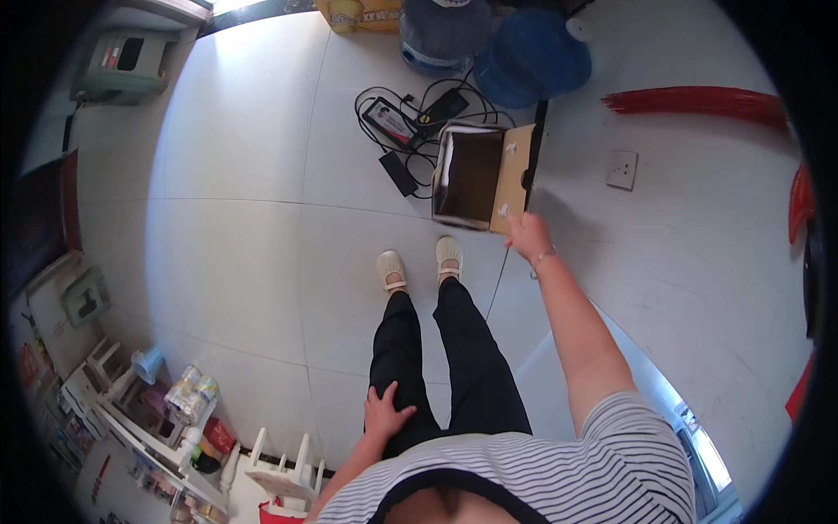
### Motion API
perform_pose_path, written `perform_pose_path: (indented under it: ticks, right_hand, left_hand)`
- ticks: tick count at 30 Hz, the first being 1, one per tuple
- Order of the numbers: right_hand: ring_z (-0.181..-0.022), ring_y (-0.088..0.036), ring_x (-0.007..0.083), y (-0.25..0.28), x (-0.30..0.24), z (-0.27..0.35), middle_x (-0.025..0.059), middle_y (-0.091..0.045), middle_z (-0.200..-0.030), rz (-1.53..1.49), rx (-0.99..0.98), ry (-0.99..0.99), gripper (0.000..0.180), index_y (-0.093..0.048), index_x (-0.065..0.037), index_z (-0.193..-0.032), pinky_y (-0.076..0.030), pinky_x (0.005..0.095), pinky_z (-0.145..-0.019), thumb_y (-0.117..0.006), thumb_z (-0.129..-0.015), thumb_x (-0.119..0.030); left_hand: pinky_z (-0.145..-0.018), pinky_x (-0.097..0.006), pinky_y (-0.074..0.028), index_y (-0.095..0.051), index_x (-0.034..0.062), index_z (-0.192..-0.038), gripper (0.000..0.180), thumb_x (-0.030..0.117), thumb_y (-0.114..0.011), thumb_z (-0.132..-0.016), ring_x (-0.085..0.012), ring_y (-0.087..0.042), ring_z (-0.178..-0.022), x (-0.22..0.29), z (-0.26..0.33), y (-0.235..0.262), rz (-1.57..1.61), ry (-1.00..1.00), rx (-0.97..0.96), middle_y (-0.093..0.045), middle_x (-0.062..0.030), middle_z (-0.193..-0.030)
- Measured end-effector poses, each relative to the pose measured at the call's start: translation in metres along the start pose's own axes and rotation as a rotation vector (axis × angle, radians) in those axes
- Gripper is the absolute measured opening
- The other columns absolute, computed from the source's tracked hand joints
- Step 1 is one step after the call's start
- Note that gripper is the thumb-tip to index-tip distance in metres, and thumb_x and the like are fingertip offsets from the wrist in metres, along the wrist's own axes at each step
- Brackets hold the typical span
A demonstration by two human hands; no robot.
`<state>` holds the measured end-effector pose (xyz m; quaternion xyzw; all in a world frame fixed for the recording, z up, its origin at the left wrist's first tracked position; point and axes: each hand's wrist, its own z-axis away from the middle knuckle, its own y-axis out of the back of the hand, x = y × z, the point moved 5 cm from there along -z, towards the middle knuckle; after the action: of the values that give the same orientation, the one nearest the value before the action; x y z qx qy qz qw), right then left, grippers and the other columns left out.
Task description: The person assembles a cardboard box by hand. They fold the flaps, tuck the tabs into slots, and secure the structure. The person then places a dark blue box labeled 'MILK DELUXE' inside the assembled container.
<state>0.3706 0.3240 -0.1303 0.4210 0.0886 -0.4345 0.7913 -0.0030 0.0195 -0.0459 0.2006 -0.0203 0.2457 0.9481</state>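
Observation:
A cardboard box (463,222) stands on the tiled floor ahead of my feet, its brown inside showing and its lid folded out to the right. My right hand (530,237) reaches forward and pinches the near corner of that lid (515,175). Bent over my thigh, my left hand (387,412) lies flat on the black trousers with its fingers spread. Just left of the box is a tangle of black cables with a power adapter (399,174) and a dark flat pack with a pictured label (390,121).
Two large blue water jugs (534,59) (445,37) stand beyond the box by the wall. A wall socket (622,169) is to the right. A grey-green plastic stool (127,66) sits far left; a white chair (284,479) and a crowded shelf (140,428) fill the lower left.

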Motion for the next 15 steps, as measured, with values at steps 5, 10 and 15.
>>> perform_pose_path:
  ticks: [5, 10, 15]
  right_hand:
    - [-0.051, -0.065, 0.0237, 0.034, -0.062, 0.121, 0.0132, -0.059, -0.053, -0.035, 0.019, 0.171, 0.037, -0.059, 0.002, -0.069, -0.051, 0.0355, -0.055, -0.050, -0.090, -0.027]
    - [-0.054, -0.064, 0.0277, 0.027, -0.118, 0.229, 0.0157, -0.060, -0.057, -0.167, -0.091, 0.189, 0.034, -0.060, 0.002, -0.071, -0.050, 0.0389, -0.056, -0.051, -0.090, -0.025]
    - [-0.053, -0.064, 0.0218, 0.023, -0.182, 0.283, 0.0136, -0.061, -0.060, -0.044, -0.093, 0.407, 0.027, -0.061, 0.004, -0.082, -0.049, 0.0324, -0.053, -0.052, -0.090, -0.020]
  left_hand:
    - [-0.087, -0.041, -0.046, -0.058, 0.0002, -0.100, 0.028, 0.017, -0.067, -0.080, -0.0360, -0.056, -0.101, 0.083, 0.005, 0.093, 0.355, -0.552, 0.542, -0.059, -0.0179, -0.108]
    - [-0.096, -0.038, -0.042, -0.050, 0.0005, -0.121, 0.053, 0.024, -0.071, -0.078, -0.0320, -0.054, -0.111, 0.200, 0.076, 0.182, 0.218, -0.900, 0.560, -0.054, -0.0174, -0.122]
    - [-0.077, -0.039, -0.050, -0.041, -0.0045, -0.122, 0.071, 0.031, -0.074, -0.071, -0.0336, -0.063, -0.087, 0.204, 0.095, 0.189, -0.082, -0.638, 0.414, -0.063, -0.0179, -0.097]
